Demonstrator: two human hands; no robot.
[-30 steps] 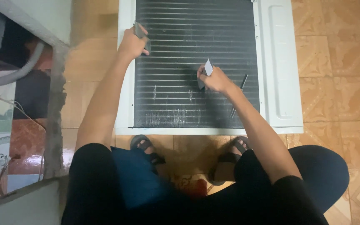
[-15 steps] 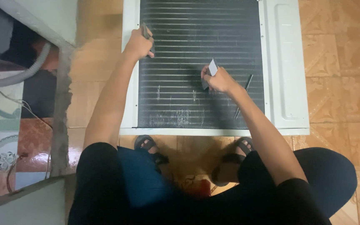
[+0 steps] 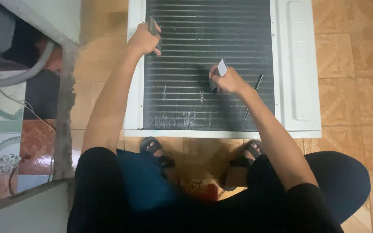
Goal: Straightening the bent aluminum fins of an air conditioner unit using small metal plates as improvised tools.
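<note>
Barely shifted right hand (image 3: pixel 229 81) grip closed on small comb-like tool (image 3: pixel 219 72), left hand (image 3: pixel 144 39) clasping perhaps a brush (image 3: pixel 153 29)

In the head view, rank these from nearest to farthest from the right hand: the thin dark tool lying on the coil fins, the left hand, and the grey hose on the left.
From the right hand:
1. Thin dark tool, lying on the fins just to its right.
2. Left hand, at the coil's upper left edge, gripping a dark tool.
3. Grey hose, far left, beyond the floor ledge.
</note>
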